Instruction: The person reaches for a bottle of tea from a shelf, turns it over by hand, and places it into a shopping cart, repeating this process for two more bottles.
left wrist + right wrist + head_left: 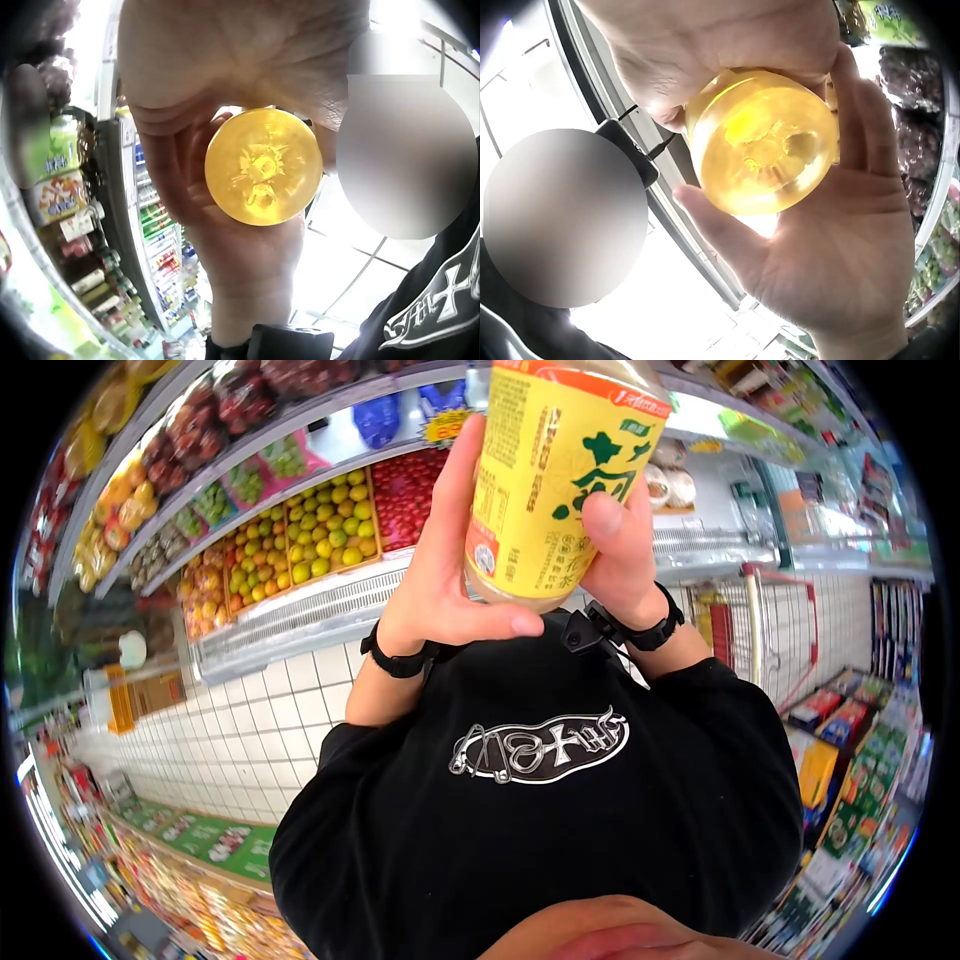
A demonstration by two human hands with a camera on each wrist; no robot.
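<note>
Head view: bottle (560, 470) lifted at frame top, left hand (440, 575) and right hand (625, 555) both wrapped round it; not yet set down.

Large green character on yellow bottle label (560, 450) — smaller print unreadable

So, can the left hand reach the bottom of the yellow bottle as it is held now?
Probably yes. The left hand already holds the yellow bottle low on its side, its thumb lying by the base, and the bottom is uncovered. The right hand grips the other side.
</note>
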